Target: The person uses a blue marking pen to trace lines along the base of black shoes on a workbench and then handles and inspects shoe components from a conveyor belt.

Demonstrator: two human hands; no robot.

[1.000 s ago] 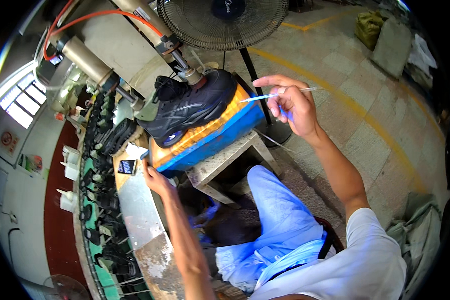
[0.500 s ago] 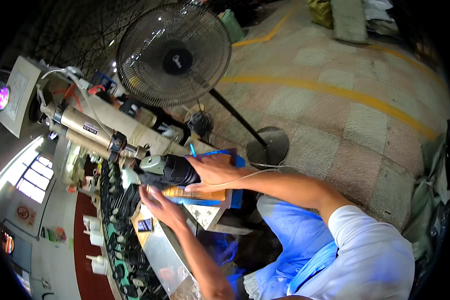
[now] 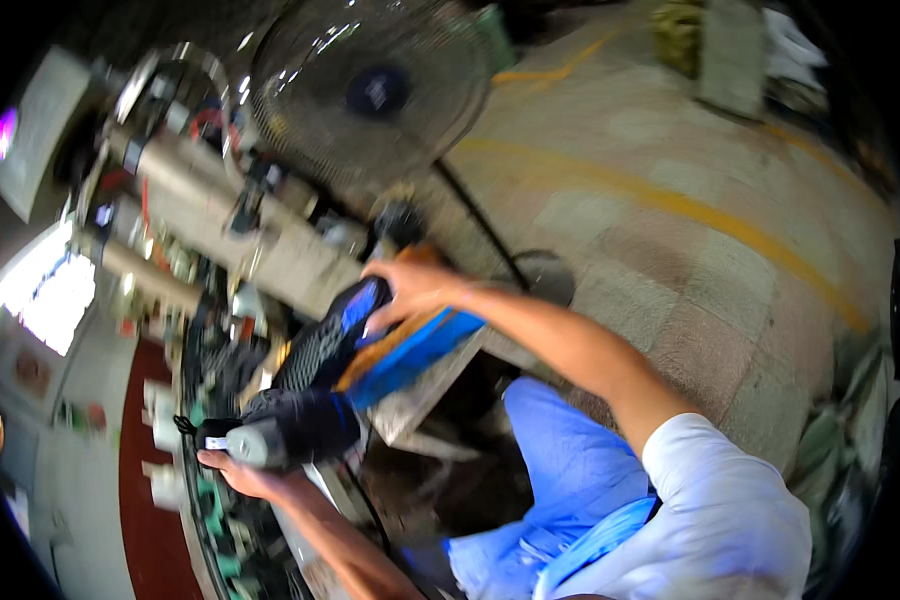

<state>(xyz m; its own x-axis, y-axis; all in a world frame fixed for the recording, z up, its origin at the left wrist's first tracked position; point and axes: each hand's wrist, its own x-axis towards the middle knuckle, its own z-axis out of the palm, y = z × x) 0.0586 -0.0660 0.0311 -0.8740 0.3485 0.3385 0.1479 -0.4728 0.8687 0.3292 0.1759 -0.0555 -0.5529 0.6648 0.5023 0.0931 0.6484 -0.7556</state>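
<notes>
My left hand (image 3: pixel 242 478) is closed under a black shoe upper (image 3: pixel 315 425) on a grey-green shoe last (image 3: pixel 255 445), held over the bench side at the lower left. Most of its fingers are hidden beneath the last. Farther up, my right hand (image 3: pixel 410 290) grips a second black shoe upper (image 3: pixel 320 350), textured and with a blue patch by my fingers. That upper lies against an orange and blue stack or box (image 3: pixel 410 355), whose exact kind is blurred. Motion smears both shoes somewhat.
Beyond my right hand stands a black pedestal fan (image 3: pixel 380 95). A machine with beige cylinders (image 3: pixel 185 185) reaches in from the left. White bottles (image 3: pixel 165 485) line the red-brown strip at the left, beside a green rack (image 3: pixel 215 510) with dark items. My knees are close to the bench corner (image 3: pixel 420 425).
The shoe on its last has left the machine's end and is now lower left in my left hand. My right hand has let go of it and holds another upper. The view has shifted.
</notes>
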